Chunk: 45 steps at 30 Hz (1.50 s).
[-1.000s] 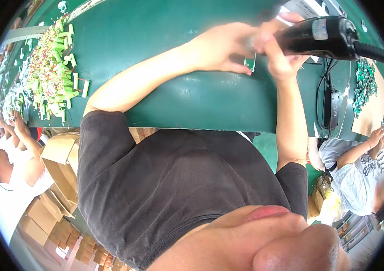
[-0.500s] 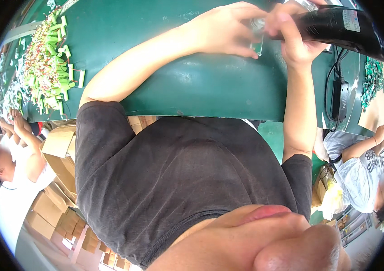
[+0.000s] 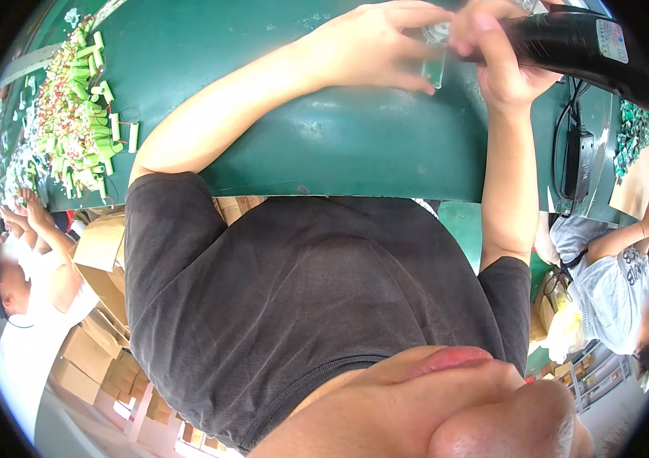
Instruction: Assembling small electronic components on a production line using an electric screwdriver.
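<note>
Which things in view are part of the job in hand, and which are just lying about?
In hand:
- black tool, gripped by the right hand
- small clear-and-green piece, at the left hand's fingers; grip blurred

Apparently just lying about:
- pile of green cylinders, left
- black adapter, right
- heap of green pieces, far right

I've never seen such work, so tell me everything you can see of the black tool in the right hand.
The black tool has a thick, rounded body that looks like glossy plastic, with a pale label on its side. The right hand grips it over the green table, roughly sideways, its narrower end toward the left hand. The grip partly hides that end.
</note>
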Tool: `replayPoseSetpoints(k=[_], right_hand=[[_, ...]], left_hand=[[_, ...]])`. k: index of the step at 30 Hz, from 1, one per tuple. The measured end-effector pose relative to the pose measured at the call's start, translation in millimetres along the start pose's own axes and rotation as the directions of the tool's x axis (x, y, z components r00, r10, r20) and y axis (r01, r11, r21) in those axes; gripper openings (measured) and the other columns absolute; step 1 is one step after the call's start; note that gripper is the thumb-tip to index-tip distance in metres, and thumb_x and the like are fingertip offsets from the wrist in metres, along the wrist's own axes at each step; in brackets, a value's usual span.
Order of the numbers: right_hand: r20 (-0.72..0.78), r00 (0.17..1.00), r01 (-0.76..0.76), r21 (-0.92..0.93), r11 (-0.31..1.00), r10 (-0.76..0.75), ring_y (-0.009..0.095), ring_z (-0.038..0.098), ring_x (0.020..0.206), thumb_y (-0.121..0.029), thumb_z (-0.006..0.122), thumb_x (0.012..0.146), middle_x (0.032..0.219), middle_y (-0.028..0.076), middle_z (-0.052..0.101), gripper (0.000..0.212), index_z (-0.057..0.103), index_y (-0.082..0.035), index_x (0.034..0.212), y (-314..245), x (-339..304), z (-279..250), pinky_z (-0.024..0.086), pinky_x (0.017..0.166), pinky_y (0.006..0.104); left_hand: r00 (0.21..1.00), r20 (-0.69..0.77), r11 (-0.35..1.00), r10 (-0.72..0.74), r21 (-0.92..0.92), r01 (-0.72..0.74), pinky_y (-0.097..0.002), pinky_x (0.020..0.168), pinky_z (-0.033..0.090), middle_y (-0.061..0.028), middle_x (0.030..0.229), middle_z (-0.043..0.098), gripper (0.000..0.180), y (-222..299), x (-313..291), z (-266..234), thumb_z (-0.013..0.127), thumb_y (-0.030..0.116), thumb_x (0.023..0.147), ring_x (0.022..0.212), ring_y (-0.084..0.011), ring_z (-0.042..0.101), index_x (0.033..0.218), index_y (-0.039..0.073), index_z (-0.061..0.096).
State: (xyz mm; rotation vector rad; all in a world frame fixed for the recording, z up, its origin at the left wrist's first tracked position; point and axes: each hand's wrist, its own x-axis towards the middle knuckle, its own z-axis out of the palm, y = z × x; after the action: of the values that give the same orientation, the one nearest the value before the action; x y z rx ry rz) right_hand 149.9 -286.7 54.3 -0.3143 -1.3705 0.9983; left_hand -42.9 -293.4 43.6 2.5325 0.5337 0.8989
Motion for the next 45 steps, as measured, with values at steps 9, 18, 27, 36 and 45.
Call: replayPoseSetpoints(k=[9, 18, 27, 36, 45], right_hand=[[0.015, 0.998, 0.062, -0.029, 0.998, -0.062, 0.015, 0.053, 0.052, 0.001, 0.064, 0.093, 0.067, 0.006, 0.053, 0.060, 0.029, 0.000, 0.142, -5.1, 6.8, -1.5, 0.047, 0.052, 0.0270], [-0.040, 0.999, -0.011, -0.049, 0.999, 0.009, 0.015, 0.053, 0.052, 0.000, 0.064, 0.094, 0.068, 0.006, 0.053, 0.059, 0.029, 0.000, 0.143, -11.2, 7.5, 7.4, 0.046, 0.052, 0.0264], [-0.025, 0.999, -0.022, -0.036, 0.999, 0.021, 0.013, 0.053, 0.051, -0.001, 0.065, 0.094, 0.067, 0.006, 0.054, 0.060, 0.030, 0.000, 0.142, -8.9, 7.2, 6.0, 0.045, 0.050, 0.0253], [0.025, 1.000, -0.011, -0.016, 1.000, 0.011, 0.013, 0.050, 0.048, -0.001, 0.064, 0.094, 0.066, 0.006, 0.053, 0.061, 0.029, 0.000, 0.144, -7.3, 5.8, -5.1, 0.045, 0.048, 0.0259], [0.014, 1.000, 0.008, -0.039, 0.999, -0.007, 0.013, 0.051, 0.050, 0.000, 0.064, 0.094, 0.067, 0.005, 0.053, 0.060, 0.030, 0.000, 0.144, -1.1, 3.8, -6.4, 0.045, 0.049, 0.0257]], left_hand=[[0.998, 0.065, 0.981, 0.021, 0.191, -0.033, -0.0425, 0.112, 0.044, -0.0312, 0.138, 0.052, 0.042, 9.9, 3.6, -1.5, 0.079, 0.030, 0.082, 0.132, -0.0422, 0.051, 0.109, -0.002, 0.075], [0.996, 0.089, 0.972, 0.026, 0.229, -0.046, -0.0419, 0.113, 0.043, -0.0318, 0.137, 0.051, 0.041, 9.2, 1.9, -0.4, 0.077, 0.033, 0.084, 0.132, -0.0414, 0.051, 0.107, -0.001, 0.075], [0.997, 0.076, 0.979, 0.009, 0.204, -0.024, -0.0422, 0.113, 0.043, -0.0320, 0.137, 0.052, 0.040, 9.0, 1.7, -0.3, 0.077, 0.033, 0.084, 0.132, -0.0415, 0.051, 0.105, -0.001, 0.075], [0.998, 0.063, 0.984, 0.024, 0.177, -0.035, -0.0422, 0.113, 0.043, -0.0306, 0.136, 0.053, 0.039, 7.6, 2.7, -0.3, 0.078, 0.031, 0.083, 0.131, -0.0409, 0.052, 0.104, -0.002, 0.075], [0.998, 0.064, 0.981, 0.017, 0.191, -0.029, -0.0419, 0.112, 0.045, -0.0309, 0.136, 0.052, 0.038, 9.6, 3.8, -0.6, 0.078, 0.031, 0.082, 0.131, -0.0407, 0.052, 0.103, -0.002, 0.075]])
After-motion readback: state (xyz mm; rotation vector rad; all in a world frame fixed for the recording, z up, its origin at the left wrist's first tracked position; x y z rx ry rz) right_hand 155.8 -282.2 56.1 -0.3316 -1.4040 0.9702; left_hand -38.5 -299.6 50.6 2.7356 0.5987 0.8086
